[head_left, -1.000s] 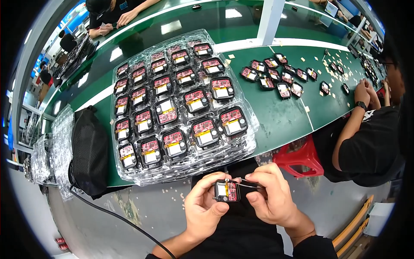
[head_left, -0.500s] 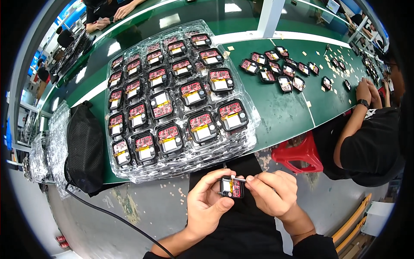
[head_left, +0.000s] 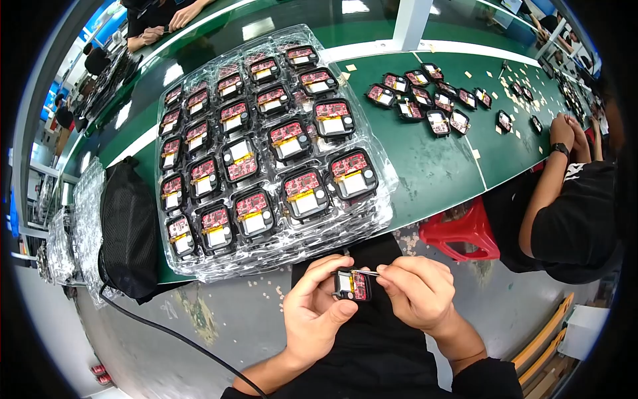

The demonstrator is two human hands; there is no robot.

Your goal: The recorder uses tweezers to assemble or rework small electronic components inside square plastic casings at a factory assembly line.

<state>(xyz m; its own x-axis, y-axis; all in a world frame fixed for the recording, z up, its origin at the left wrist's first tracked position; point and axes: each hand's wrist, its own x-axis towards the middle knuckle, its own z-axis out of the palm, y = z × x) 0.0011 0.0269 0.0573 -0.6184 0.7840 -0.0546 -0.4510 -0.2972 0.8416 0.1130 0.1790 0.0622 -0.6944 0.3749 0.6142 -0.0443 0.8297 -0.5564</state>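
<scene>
My left hand (head_left: 311, 318) holds a small black device housing (head_left: 363, 287) between thumb and fingers, above my lap. Inside the housing are a red circuit board, a white rectangular block and yellow tape. My right hand (head_left: 420, 292) pinches a slim silver tool, which looks like tweezers (head_left: 368, 272). Its tip reaches the upper edge of the housing, at the yellow strip. What exactly the tip touches is too small to tell. Just beyond my hands, a stack of clear plastic trays (head_left: 389, 174) bears rows of similar open housings (head_left: 303, 193).
Loose housings (head_left: 438, 122) lie on the green table (head_left: 425, 174), with small pale scraps to their right. A black mesh bag (head_left: 129, 233) and its cable (head_left: 179, 338) are at left. A red stool (head_left: 458, 233) stands beside a co-worker (head_left: 571, 213) at right.
The tool's tip has shifted slightly along the housing's upper edge, and my right fingers have drawn together a little. The view has moved slightly; my left hand keeps its hold.
</scene>
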